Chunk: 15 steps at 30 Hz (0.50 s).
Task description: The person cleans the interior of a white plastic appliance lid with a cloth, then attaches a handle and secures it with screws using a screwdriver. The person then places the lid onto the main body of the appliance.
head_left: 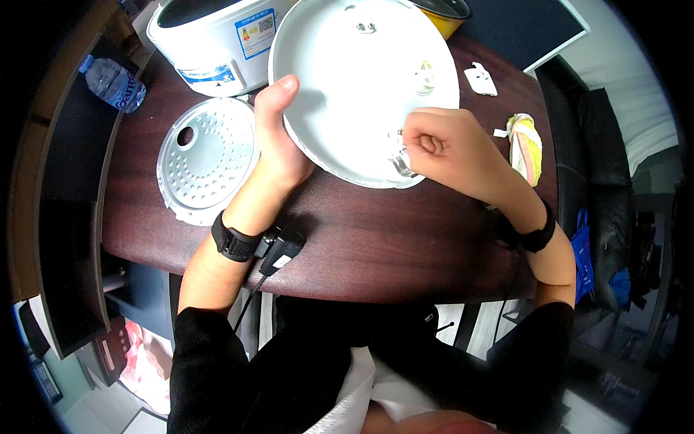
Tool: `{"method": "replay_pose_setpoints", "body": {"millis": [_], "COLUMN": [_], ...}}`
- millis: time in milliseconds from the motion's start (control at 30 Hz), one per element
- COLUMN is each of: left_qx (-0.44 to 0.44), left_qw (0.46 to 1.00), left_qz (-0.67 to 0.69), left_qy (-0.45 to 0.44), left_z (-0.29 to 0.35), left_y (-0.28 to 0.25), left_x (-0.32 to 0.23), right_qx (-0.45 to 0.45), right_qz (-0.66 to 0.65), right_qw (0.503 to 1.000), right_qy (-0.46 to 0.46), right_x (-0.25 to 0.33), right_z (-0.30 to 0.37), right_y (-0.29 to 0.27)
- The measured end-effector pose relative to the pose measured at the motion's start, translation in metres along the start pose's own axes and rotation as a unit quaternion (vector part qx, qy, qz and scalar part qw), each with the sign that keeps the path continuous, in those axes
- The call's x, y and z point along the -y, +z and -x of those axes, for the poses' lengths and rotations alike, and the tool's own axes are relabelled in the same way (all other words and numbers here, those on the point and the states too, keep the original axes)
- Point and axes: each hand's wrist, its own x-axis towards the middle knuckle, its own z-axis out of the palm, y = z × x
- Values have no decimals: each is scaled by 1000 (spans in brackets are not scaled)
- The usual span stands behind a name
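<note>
My left hand (pixel 280 145) grips a round white lid (pixel 347 101) by its left edge, thumb on the inner face. That face is tilted toward me above the table. My right hand (pixel 459 148) is closed in a fist at the lid's lower right, beside a shiny metal fitting (pixel 399 160). Its fingertips are curled in, so anything pinched there is hidden. A clear plastic piece (pixel 425 77) sits higher on the same face. A grey perforated disc (pixel 213 148) with one larger hole lies flat, left of my left hand. Behind it stands a white rice cooker (pixel 199 54) with its top uncovered.
A black power adapter (pixel 285 249) with a cord is by my left wrist on the dark wood table (pixel 376 253). To the right lie a white plastic part (pixel 481 79) and a yellow cloth (pixel 525 152). A bottle (pixel 113 83) is at the left; a yellow pot (pixel 444 20) stands behind.
</note>
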Motion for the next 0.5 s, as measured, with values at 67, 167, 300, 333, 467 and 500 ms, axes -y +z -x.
{"method": "replay_pose_setpoints", "body": {"millis": [67, 167, 300, 333, 467, 500], "left_qx": [5, 34, 39, 36, 38, 37], "left_qw": [1000, 999, 999, 999, 999, 999], "left_qz": [-6, -12, -3, 0, -3, -4], "left_qy": [-1, -5, -6, 3, 15, 14], "left_z": [1, -2, 0, 2, 2, 2], "left_y": [3, -5, -4, -2, -3, -3], "left_x": [-3, 1, 3, 2, 2, 2], "right_qx": [-21, -26, -34, -37, -37, -35], "right_qz": [18, 54, 93, 103, 141, 151], "right_qw": [999, 998, 993, 991, 985, 983], "right_qy": [-16, -35, -63, -74, -96, -98], "right_x": [-2, -2, 1, 1, 2, 2], "right_z": [-5, -8, -12, -13, -14, -14], "right_y": [5, 7, 8, 9, 10, 10]}}
